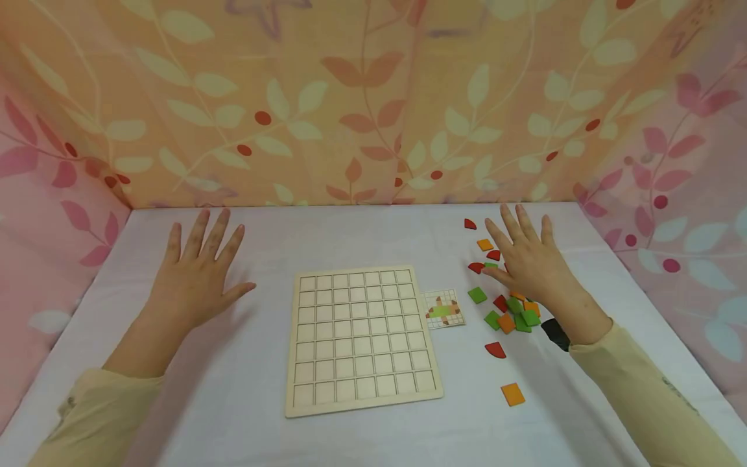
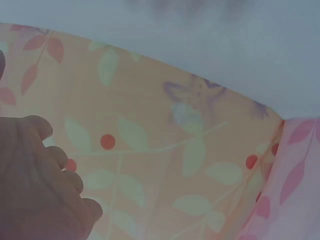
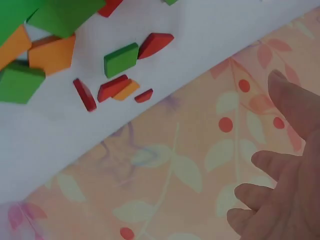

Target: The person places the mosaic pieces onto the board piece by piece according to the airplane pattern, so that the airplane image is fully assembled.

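The left hand (image 1: 195, 285) is spread with straight fingers over the table's left side, holding nothing; its palm side (image 2: 40, 185) shows in the left wrist view. The right hand (image 1: 533, 272), fingers also spread and holding nothing, hovers over loose pieces at the right and hides some of them. Between the hands lies a wooden grid board (image 1: 364, 337) with bare squares. A small pattern card (image 1: 445, 309) touches or nearly touches its right edge. Green squares (image 1: 477, 295), orange squares (image 1: 513, 394) and red rounded pieces (image 1: 495, 350) lie scattered near the right hand (image 3: 285, 185).
A white cloth (image 1: 251, 389) covers the table. Behind it hangs an orange leaf-patterned curtain (image 1: 350, 97), with pink patterned cloth (image 1: 688, 194) at both sides. Something black (image 1: 556, 334) lies partly under the right wrist.
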Demonstrator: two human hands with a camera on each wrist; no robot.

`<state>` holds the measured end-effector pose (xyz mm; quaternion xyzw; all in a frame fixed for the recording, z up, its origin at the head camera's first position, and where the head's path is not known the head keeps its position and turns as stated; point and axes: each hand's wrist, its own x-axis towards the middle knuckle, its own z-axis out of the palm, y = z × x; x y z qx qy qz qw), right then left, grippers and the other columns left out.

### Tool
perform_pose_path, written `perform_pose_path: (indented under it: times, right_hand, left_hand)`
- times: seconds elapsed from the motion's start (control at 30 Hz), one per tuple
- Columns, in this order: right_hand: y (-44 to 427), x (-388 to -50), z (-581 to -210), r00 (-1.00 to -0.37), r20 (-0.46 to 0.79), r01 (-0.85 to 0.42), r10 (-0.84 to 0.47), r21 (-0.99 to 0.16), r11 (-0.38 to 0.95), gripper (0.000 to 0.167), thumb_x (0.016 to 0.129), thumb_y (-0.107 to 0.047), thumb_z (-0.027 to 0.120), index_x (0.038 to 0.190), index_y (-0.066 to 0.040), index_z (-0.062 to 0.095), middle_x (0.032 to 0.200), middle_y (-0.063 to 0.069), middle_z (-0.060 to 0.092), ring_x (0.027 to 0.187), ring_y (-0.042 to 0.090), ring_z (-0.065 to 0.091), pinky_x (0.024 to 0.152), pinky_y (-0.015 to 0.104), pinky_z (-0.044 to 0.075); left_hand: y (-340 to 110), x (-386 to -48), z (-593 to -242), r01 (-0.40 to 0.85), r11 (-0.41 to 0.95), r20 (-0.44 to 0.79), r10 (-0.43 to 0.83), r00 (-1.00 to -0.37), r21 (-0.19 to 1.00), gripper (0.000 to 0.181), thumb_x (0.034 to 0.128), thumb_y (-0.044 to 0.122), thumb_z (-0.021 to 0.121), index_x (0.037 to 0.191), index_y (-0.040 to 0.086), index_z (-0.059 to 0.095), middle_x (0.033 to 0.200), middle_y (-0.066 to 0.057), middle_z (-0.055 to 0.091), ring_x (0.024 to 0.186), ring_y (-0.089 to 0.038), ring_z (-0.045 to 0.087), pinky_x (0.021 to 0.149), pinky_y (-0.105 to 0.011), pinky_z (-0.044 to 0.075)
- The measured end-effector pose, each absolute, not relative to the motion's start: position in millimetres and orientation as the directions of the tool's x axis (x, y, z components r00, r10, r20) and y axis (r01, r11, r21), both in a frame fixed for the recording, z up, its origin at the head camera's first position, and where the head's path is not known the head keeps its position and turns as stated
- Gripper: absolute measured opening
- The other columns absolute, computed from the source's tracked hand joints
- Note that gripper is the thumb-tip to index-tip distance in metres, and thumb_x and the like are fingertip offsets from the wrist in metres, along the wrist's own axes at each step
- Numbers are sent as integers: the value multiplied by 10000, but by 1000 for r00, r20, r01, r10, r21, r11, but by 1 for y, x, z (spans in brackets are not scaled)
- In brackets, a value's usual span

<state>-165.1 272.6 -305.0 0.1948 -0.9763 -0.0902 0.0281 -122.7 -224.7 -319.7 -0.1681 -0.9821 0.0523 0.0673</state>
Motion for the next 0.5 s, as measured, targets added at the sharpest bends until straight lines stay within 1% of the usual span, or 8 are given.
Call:
perform_pose_path:
  times: [0.07, 0.13, 0.23, 0.3, 0.37, 0.43, 0.5]
  right_hand:
    - [273, -167, -306, -923, 16, -379, -385, 145, 914, 837, 849, -388, 674, 1473, -7, 268, 1529, 273, 102, 1404, 433, 24, 1047, 679, 12]
    - [273, -169, -308, -924, 19, -379, -382, 86, 921, 781, 853, -336, 685, 1448, 13, 320, 1509, 284, 177, 1395, 441, 96, 1049, 675, 67]
    - [276, -173, -314, -925, 48, -379, -378, -12, 925, 643, 851, -238, 705, 1368, 44, 446, 1434, 292, 340, 1332, 453, 279, 1041, 644, 208]
    - [280, -177, -320, -925, 74, -378, -372, -83, 922, 527, 845, -163, 712, 1284, 66, 531, 1343, 289, 454, 1250, 450, 396, 1006, 610, 314]
    - [284, -183, -327, -929, 71, -369, -362, -161, 915, 425, 845, -114, 708, 1203, 79, 586, 1241, 277, 533, 1151, 439, 477, 961, 574, 392]
    - [287, -189, -334, -939, 31, -338, -342, -252, 907, 354, 860, -90, 686, 1159, 84, 611, 1149, 257, 579, 1059, 411, 525, 914, 545, 443]
    - [288, -197, -341, -946, -23, -298, -324, -331, 895, 316, 871, -81, 671, 1141, 78, 626, 1090, 231, 609, 993, 374, 547, 890, 519, 463]
  left_hand:
    - [-223, -122, -324, 320, 942, 117, 330, -937, -99, 871, 880, 486, 572, 1494, 8, 178, 1558, -193, -89, 1401, -374, -160, 1071, -612, -111]
    - [-221, -119, -330, 319, 946, 113, 325, -939, -63, 876, 884, 462, 582, 1493, -2, 157, 1547, -224, -102, 1393, -396, -164, 1062, -630, -103]
    - [-217, -112, -342, 331, 944, 103, 330, -938, -12, 893, 881, 425, 607, 1490, -20, 130, 1530, -265, -115, 1384, -425, -160, 1051, -657, -75]
    - [-211, -106, -350, 346, 938, 94, 343, -935, 17, 904, 878, 407, 624, 1487, -33, 121, 1526, -276, -117, 1382, -437, -147, 1048, -674, -28]
    - [-204, -99, -358, 368, 929, 80, 364, -928, 43, 908, 872, 399, 636, 1482, -45, 131, 1528, -282, -86, 1386, -449, -108, 1044, -685, 25]
    - [-196, -93, -364, 385, 919, 37, 383, -923, 90, 907, 874, 396, 638, 1478, -55, 135, 1529, -284, -63, 1389, -456, -74, 1038, -691, 56]
    - [-189, -87, -370, 395, 905, -7, 401, -916, 158, 900, 871, 390, 644, 1473, -66, 154, 1528, -294, -18, 1391, -462, -34, 1033, -696, 76]
